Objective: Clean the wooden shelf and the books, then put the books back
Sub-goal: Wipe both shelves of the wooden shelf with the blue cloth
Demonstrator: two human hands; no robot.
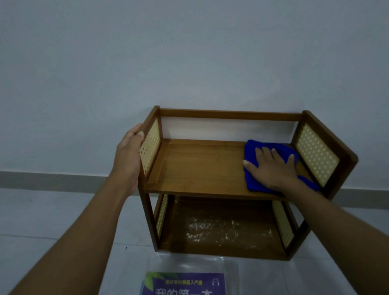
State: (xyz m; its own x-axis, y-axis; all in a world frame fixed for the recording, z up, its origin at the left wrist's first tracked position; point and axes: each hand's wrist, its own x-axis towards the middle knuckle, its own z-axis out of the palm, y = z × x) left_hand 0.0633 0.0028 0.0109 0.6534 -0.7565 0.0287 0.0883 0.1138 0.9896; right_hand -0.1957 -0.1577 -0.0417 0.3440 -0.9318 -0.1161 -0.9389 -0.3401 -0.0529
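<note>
A small two-tier wooden shelf (198, 171) with cane side panels stands on the floor against the wall. My left hand (130, 147) grips the top of its left side panel. My right hand (273, 165) lies flat, fingers spread, on a folded blue cloth (251, 153) at the right end of the upper board. The lower board (224, 230) carries white dust specks. A purple book (187, 294) with white characters lies flat on the floor in front of the shelf, on top of a clear plastic sheet and another book whose edge shows.
The pale wall (178, 53) rises directly behind the shelf, with a grey skirting board (36, 178) along its base. Light floor tiles (28, 224) stretch to the left and right of the shelf.
</note>
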